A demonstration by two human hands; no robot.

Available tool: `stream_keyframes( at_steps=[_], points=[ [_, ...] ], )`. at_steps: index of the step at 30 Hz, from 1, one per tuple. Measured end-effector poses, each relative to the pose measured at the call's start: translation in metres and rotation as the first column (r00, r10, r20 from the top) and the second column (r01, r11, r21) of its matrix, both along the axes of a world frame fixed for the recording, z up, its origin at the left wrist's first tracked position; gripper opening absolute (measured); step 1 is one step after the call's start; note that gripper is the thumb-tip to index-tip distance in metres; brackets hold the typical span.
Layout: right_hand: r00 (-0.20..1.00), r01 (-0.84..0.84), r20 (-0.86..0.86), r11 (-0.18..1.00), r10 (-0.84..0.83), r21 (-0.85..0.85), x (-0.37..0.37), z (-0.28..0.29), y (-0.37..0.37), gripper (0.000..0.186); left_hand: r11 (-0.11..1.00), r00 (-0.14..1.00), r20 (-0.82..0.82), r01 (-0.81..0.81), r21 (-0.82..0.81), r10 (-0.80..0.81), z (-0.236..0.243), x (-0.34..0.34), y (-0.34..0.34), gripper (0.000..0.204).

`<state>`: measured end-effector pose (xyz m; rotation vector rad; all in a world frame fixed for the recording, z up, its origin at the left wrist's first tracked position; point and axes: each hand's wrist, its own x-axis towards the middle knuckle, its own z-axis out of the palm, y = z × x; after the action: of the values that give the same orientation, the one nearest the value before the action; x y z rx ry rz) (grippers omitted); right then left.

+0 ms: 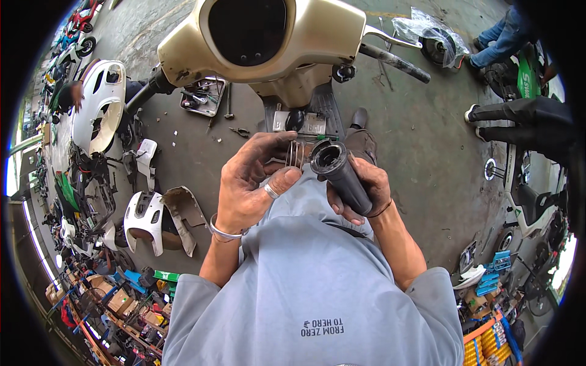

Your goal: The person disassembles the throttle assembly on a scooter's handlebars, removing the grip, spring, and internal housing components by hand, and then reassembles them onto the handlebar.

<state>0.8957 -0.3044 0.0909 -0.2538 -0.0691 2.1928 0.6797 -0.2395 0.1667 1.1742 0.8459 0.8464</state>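
Grey cloth shirt (pixel 317 277) nearest, wire coil and black tube in hand

Just beyond the chest, both bare hands meet at the middle of the scene, smudged dark. The left hand (pixel 250 177) is curled, thumb and fingers closed lightly on a thin, silvery wire coil (pixel 295 154), which stands just left of the tube's mouth; whether the two touch cannot be told. The right hand (pixel 363 189) wraps around a black cylindrical tube (pixel 348 183), tilted so that its hollow, notched end points far and slightly left. A silver finger ring (pixel 271 191) and a silver bangle (pixel 227 232) sit on the left side, a thin dark wristband (pixel 382 208) on the right.

Farther out stands a gold-coloured scooter handlebar cover (pixel 308 43) with a large dark opening. A black rubber grip (pixel 146 94) juts out on its left; on its right are a scuffed bare metal bar (pixel 397 63) and a silver lever (pixel 390 36).

On the grey concrete floor (pixel 421 171), left of the scooter, lie a metal tool tray (pixel 210 100), a hammer (pixel 229 102) and pliers (pixel 240 132). Farther left is a glossy white body shell (pixel 101 91), a co-worker's hand (pixel 77 96) beside it. Nearer, a white curved panel (pixel 139 210) rests beside a brownish-grey panel (pixel 183 210). Far right, a person in black trousers (pixel 519 119) stands, and near right are yellow coiled parts (pixel 488 348).
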Motion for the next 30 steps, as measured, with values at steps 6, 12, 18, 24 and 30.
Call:
stream_keyframes(
  at_steps=[6,12,18,24,30],
  points=[
    [1.000,-0.015,0.015,1.000,0.015,0.019,0.001,0.006,0.001,0.057,0.989,0.997,-0.064,0.048,0.138,-0.040,0.001,-0.004,0.000,0.048],
    [0.998,-0.050,0.052,0.997,0.047,0.059,0.001,0.004,-0.001,0.056,0.918,0.968,-0.240,0.161,0.362,-0.075,0.006,-0.008,0.006,0.047],
    [0.989,-0.073,0.137,0.994,0.062,0.076,0.002,0.004,-0.003,0.052,0.804,0.904,-0.424,0.291,0.518,-0.053,0.012,-0.014,0.017,0.047],
    [0.953,-0.038,0.302,0.990,-0.005,0.137,-0.001,0.009,-0.005,0.051,0.834,0.853,-0.520,0.254,0.489,0.046,0.023,-0.011,0.015,0.047],
    [0.847,0.033,0.491,0.941,-0.205,0.336,-0.008,-0.001,-0.007,0.049,0.965,0.916,-0.401,0.078,0.251,0.030,0.023,-0.010,0.005,0.046]
  ],
)
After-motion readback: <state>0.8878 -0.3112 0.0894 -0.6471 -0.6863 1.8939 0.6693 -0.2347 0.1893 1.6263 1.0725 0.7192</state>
